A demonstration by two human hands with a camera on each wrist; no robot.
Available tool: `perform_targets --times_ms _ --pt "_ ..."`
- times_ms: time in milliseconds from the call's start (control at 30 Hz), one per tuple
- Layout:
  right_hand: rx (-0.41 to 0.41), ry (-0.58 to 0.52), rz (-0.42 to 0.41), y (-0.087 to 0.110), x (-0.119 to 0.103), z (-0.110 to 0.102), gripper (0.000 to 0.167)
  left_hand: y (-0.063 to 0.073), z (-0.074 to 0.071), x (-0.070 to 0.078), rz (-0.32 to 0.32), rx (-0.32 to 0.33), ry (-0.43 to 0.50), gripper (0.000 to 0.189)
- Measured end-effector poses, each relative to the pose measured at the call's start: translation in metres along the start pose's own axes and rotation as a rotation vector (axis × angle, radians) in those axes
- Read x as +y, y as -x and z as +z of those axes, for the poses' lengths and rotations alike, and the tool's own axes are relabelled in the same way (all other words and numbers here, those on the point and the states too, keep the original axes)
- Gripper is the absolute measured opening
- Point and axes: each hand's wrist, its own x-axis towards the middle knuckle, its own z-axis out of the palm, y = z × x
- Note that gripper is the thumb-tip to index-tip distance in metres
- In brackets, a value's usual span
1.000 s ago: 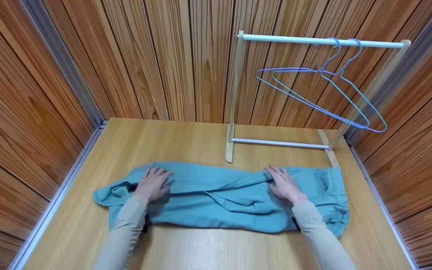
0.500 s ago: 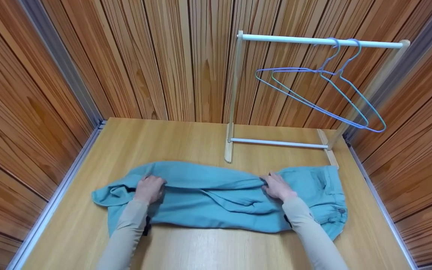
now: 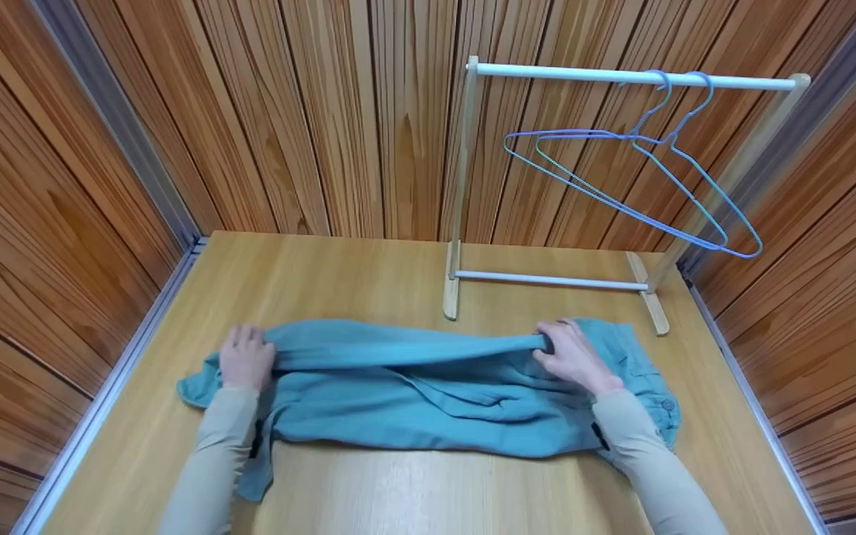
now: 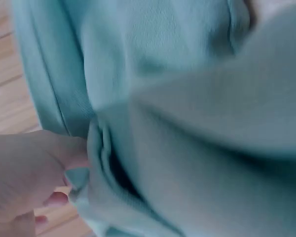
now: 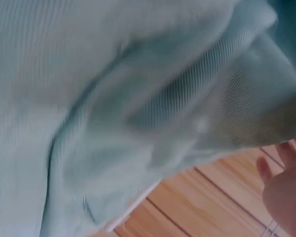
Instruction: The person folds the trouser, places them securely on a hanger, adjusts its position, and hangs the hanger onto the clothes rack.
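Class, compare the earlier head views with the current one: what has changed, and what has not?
The left hand has moved left and the right hand slightly right, widening their spacing. Both first lay spread on the blue-green trousers; now each grips the cloth, drawing a fold taut between them. The rack and two hangers stayed put.

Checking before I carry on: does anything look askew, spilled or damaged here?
I see no spill or damage. The teal trousers are rumpled, and one loose end juts toward the person, out of line with the rest; the left hand and right hand grip them, so that's probably just handling.
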Motion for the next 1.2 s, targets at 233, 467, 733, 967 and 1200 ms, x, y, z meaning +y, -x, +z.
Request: perform_targets --times_ms 233,467,733,967,1200 --pt "-0.039 0.151 -0.012 0.008 0.021 -0.028 0.011 -0.001 -0.03 -0.038 0.002 -0.013 0.411 0.029" --pt "0.032 0.226 -0.001 0.014 0.034 -0.06 0.006 0.001 -0.06 -0.063 -0.062 0.174 0.793 0.02" --pt "0.415 0.289 0.137 -0.006 0.022 -0.07 0.011 -0.034 -0.094 -0.059 -0.314 0.506 0.399 0.034" --pt "0.357 0.375 0.317 -0.012 0.015 -0.044 0.039 -0.062 -0.079 -0.033 -0.171 0.472 0.112 0.065" --pt "-0.033 0.244 0.407 0.021 0.028 -0.025 0.033 -0.033 -0.03 -0.016 -0.216 0.096 0.297 0.047"
